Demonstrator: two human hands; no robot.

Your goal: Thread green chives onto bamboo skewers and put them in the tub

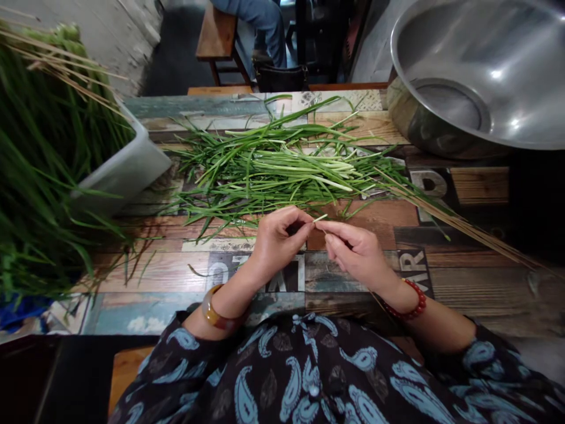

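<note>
Close together over the near middle of the table, my two hands meet at the fingertips. My left hand (281, 240) pinches a chive stalk (320, 218), whose pale cut end pokes out past the thumb and forefinger. In the fingers of my right hand (358, 254) is a thin bamboo skewer (378, 301), its tip close to the stalk and its shaft running back under the wrist. Whether the tip has pierced the stalk is too small to tell. Just beyond my hands lies a loose pile of green chives (282, 168).
Several bamboo skewers (468, 222) lie on the patterned table (468, 294) at the right. A big steel basin (410, 112) stands at the back right. At the left, a white tub (128, 171) overflows with chives and carries more skewers. Across the table, a person's jean-clad leg (269, 26) shows beside a wooden stool (218, 32).
</note>
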